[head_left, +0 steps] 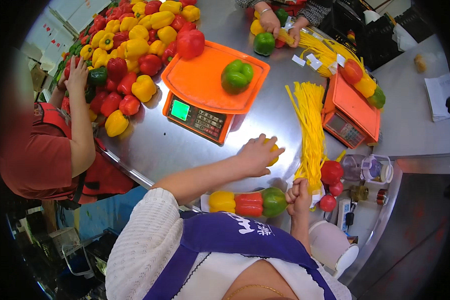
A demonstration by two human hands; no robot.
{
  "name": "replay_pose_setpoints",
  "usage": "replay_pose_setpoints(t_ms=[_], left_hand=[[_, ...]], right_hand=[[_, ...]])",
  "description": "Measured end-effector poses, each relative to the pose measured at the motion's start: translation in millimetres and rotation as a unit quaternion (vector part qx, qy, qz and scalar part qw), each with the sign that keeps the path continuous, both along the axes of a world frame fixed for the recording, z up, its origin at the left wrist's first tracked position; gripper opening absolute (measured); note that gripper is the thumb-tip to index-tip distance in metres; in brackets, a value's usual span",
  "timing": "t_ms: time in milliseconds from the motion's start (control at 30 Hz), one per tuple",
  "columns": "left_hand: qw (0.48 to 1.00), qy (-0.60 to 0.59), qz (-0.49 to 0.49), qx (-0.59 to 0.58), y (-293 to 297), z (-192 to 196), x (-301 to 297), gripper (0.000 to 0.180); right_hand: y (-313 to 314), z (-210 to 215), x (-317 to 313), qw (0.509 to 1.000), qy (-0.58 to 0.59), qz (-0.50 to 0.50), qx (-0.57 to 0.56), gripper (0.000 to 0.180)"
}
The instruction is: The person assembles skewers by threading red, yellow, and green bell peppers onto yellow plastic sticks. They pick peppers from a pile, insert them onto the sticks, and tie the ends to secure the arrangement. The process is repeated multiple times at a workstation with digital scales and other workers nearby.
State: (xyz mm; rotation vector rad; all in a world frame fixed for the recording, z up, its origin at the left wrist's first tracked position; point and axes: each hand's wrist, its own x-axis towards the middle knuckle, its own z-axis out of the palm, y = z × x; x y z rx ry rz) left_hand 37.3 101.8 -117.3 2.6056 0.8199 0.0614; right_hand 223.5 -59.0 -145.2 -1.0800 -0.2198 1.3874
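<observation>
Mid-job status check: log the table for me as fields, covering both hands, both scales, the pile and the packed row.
Left hand: over a yellow pepper
Right hand: closed, by the lower end of the yellow netting bundle; grip unclear
Left scale: green pepper on tray
Right scale: red, yellow, green peppers
Pepper pile: mostly red, yellow; upper left
Packed row: yellow, red, green, near table edge

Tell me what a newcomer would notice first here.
Probably the large heap of glossy red and yellow peppers at upper left. Then the orange electronic scale above centre, bearing a shiny green pepper. The long bundle of yellow strips, right of centre, runs down towards the person's right fingers.
</observation>
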Motion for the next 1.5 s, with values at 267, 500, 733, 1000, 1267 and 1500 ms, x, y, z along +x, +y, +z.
replay_pose_setpoints(t_ms=[267,500,733,1000,1267,1500], left_hand=[[0.93,-0.099,0.298,0.189,130,95,-61,0.07],[0.882,-0.333,0.256,-0.213,117,109,-56,0.063],[0.817,-0.429,0.184,-0.338,82,114,-24,0.058],[0.787,-0.405,0.19,-0.425,76,88,16,0.046],[0.879,-0.417,0.168,-0.159,94,-3,63,0.042],[0.95,-0.247,0.119,0.147,79,-39,90,0.023]], right_hand=[[-21,-21,0,0.997,0.068,-0.039,0.013,0.03],[-15,-21,-3,0.994,0.099,-0.037,0.018,0.028],[-16,-20,-1,0.995,0.092,-0.033,0.007,0.032],[-16,-22,-1,0.991,0.125,-0.051,0.007,0.028],[-14,-21,0,0.991,0.128,-0.05,-0.005,0.027],[-16,-21,0,0.99,0.131,-0.053,-0.006,0.027]])
